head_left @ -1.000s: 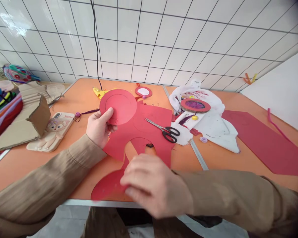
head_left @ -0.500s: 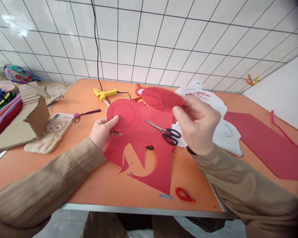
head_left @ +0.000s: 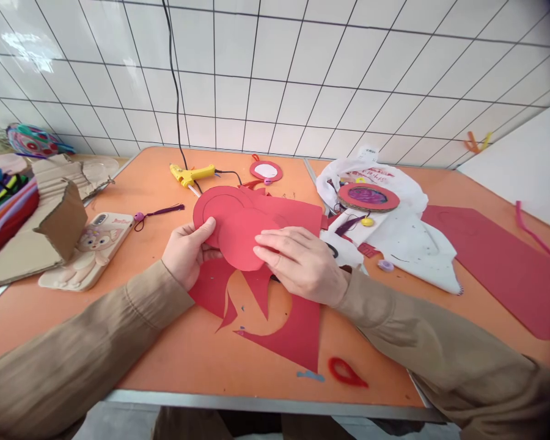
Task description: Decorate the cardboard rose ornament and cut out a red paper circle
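My left hand [head_left: 187,250] pinches a red paper disc [head_left: 206,205], its thumb on top; a smaller circle is drawn on that disc. My right hand [head_left: 297,263] grips a second, plain red paper disc [head_left: 241,238] by its right side, fingers over the face. This one overlaps the first disc in front. Beneath both hands lies a red paper sheet [head_left: 307,330] with round pieces cut out of it. Only a bit of the scissors' black handle [head_left: 332,250] shows behind my right hand.
A yellow glue gun [head_left: 192,175] with its cord lies at the back. To the left are a phone [head_left: 89,247] and folded cardboard [head_left: 50,220]. Right of my hands are a white plastic bag [head_left: 417,244], a red-rimmed disc [head_left: 392,201] and a red sheet [head_left: 495,269].
My right hand has brought the plain disc down and left, from above the table onto the front of the other disc. The bag's red-rimmed disc has come into view. My left hand stays nearly still.
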`<state>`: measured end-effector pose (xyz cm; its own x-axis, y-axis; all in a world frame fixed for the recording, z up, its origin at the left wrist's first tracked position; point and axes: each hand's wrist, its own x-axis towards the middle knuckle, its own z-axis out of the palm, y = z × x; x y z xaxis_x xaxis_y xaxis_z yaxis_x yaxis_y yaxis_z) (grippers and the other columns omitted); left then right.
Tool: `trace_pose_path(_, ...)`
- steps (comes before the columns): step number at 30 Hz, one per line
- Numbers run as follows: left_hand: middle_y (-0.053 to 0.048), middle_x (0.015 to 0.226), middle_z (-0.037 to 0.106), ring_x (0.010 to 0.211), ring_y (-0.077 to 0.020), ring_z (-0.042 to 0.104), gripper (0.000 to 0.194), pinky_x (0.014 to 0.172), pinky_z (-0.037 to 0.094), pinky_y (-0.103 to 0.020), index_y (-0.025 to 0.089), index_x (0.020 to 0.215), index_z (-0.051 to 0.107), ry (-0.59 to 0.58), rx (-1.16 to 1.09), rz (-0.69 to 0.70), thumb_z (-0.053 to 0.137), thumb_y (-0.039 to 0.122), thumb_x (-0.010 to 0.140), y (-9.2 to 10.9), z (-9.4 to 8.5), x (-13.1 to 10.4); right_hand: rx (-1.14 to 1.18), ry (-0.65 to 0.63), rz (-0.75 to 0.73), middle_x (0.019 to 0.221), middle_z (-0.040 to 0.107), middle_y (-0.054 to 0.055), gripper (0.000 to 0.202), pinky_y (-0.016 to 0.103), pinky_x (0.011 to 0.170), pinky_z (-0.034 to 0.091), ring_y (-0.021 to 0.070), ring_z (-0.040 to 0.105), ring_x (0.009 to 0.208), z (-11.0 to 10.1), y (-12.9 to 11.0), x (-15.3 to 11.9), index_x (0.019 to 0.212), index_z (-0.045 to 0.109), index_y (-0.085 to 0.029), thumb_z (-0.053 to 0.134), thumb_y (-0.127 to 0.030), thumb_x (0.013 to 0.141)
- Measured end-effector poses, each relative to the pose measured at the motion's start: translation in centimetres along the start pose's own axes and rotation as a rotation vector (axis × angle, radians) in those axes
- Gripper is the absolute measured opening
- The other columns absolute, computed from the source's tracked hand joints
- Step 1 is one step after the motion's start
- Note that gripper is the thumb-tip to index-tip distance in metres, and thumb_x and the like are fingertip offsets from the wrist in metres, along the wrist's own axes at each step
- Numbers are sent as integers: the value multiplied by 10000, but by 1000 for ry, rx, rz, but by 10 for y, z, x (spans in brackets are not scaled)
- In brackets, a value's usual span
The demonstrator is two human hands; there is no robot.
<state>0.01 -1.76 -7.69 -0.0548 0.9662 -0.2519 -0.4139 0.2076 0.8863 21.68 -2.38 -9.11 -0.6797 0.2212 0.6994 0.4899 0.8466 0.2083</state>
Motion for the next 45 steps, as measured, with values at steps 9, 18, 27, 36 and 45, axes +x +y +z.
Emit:
trace_pose_path(9,-34,597,689,530,-156,655,284,506,545,-248,110,710,684,118,-34,180,834,334,620,-2,-2,5,-10,-122,-53,1022,746,93,233,376,836,549,196,681,954,7,0,-2,974,705,-152,496,-72,911)
trace_pose_path(18,-16,589,681,517,-129,642,256,509,561,-230,121,646,683,17,-125,103,866,292,598,1,4,-5,549,-187,546,1017,725,136,320,415,816,547,240,684,924,-4,-4,2,1054,687,-134,616,-390,876)
trace_pose_path(27,-67,606,732,514,-144,668,317,495,572,-207,117,662,767,-244,-49,-105,933,330,496,-10,13,-23,1148,-58,1187,618,647,19,291,254,520,472,135,613,563,-17,-14,20,731,639,-138,720,-414,776)
trace_pose_path(36,-79,645,756,506,-139,686,263,440,527,-160,127,651,772,-389,58,-219,918,320,547,-13,6,-23,1069,4,1176,595,599,-5,289,253,528,456,126,604,560,-20,-11,21,632,563,-160,702,-359,789)
trace_pose_path(45,-55,630,749,509,-133,677,285,434,515,-164,140,642,756,-397,72,-263,923,343,533,-12,6,-25,1133,-2,1224,608,593,-8,269,246,529,449,125,606,563,-17,-11,19,650,573,-152,737,-336,758)
